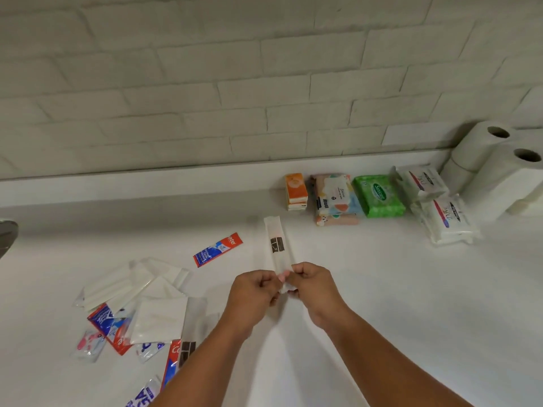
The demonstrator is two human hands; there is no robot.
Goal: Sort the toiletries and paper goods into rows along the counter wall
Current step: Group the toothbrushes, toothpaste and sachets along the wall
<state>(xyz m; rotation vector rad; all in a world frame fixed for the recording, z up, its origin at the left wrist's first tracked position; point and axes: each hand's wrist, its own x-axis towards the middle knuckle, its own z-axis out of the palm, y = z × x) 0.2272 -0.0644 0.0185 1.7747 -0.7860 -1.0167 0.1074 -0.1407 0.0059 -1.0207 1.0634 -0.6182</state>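
Both hands pinch the near end of a long white sachet [276, 242] with a dark brown label, held above the white counter [382, 289]. My left hand [254, 295] grips it from the left, my right hand [311, 286] from the right. Along the wall stands a row: an orange tissue pack [296, 191], a pastel wipes pack [335, 198], a green wipes pack [378, 195], two white wipes packs [423, 182] [446, 218] and paper rolls [496, 168]. A red-and-blue toothpaste sachet [216, 249] lies alone left of the held sachet.
A loose pile lies at the front left: white napkins and plastic-wrapped packs [132, 286], toothpaste boxes [111, 327], small sachets [88, 346]. A grey object [7, 233] shows at the left edge. The white brick wall [235, 83] backs the counter.
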